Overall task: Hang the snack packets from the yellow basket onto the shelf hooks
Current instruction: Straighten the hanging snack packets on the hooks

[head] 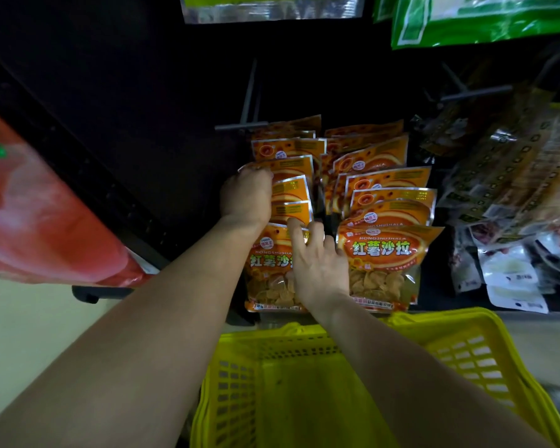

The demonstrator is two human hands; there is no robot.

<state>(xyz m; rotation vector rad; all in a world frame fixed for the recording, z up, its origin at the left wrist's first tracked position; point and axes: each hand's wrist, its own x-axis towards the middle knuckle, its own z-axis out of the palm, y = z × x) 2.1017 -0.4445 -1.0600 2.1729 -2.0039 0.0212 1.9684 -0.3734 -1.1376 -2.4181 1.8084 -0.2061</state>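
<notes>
Two rows of orange snack packets hang on the shelf hooks, a left row and a right row. My left hand reaches along the left side of the left row, its fingers curled round the top edge of a packet midway back. My right hand lies with spread, straight fingers on the front packet of the left row, its little finger touching the front packet of the right row. The yellow basket stands below the packets and I see no packets inside it.
A bare grey hook sticks out above the left row. Dark and clear packets hang to the right. Green packets hang above at the top right. A large red bag fills the left edge. The pale floor shows at the lower left.
</notes>
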